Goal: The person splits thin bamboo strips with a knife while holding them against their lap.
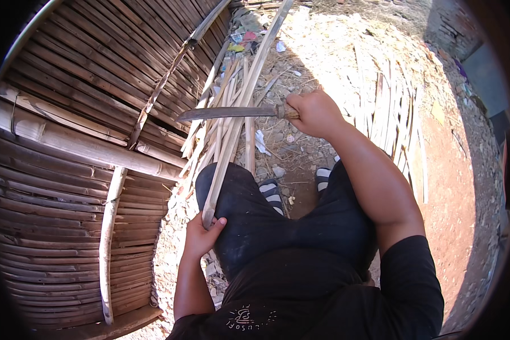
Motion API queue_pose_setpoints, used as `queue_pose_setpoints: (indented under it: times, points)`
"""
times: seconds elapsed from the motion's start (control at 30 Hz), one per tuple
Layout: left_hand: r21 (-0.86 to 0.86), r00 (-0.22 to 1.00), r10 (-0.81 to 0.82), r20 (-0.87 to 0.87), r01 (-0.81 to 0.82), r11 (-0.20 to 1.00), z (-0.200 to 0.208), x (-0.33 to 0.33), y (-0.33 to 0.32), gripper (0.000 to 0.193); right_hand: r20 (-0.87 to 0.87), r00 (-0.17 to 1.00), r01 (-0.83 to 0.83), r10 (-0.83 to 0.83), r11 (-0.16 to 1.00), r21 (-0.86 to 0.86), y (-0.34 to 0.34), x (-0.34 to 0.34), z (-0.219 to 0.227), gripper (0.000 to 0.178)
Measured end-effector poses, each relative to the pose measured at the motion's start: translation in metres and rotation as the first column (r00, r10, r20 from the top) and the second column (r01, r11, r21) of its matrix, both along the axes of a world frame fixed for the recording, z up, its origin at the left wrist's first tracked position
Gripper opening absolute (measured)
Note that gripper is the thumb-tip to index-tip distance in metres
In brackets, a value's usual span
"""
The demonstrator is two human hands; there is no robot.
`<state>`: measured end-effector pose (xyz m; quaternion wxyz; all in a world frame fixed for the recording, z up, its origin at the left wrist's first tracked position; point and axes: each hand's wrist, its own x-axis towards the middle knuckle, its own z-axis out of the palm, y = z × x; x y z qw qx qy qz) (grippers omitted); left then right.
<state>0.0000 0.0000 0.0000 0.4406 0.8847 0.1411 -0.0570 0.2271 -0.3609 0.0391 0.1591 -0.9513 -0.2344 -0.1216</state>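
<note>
My right hand [316, 113] is closed round the wooden handle of a machete [226, 112]. Its long dark blade points left and crosses the bamboo strip at about knee distance in front of me; whether the two touch I cannot tell. My left hand [203, 233] grips the near end of that long, pale bamboo strip [230, 139], beside my left thigh. The strip slants away from me, up and to the right, past the top of the view. Under and beside it lie several more split bamboo strips [249, 133] on the ground.
A bamboo slat wall [56, 226] with thick poles stands close on my left. More thin strips [386, 107] lie in a pile on the right. Scraps of litter [248, 37] lie on the stony ground at the far left. My sandalled feet [272, 195] are between the piles.
</note>
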Motion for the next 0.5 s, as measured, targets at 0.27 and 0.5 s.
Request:
queue_pose_setpoints:
  times: [0.27, 0.5]
  points:
    - [0.009, 1.000, -0.002, 0.019, 0.001, 1.000, -0.004, -0.003, -0.004, 0.038, 0.151, 0.933, -0.311, 0.326, 0.944, -0.112, 0.011, -0.006, -0.005, 0.024]
    - [0.078, 1.000, -0.026, 0.003, 0.026, 0.997, 0.002, 0.000, -0.006, 0.037, -0.014, 0.989, 0.145, -0.144, 0.980, 0.137, -0.020, 0.011, -0.002, 0.026]
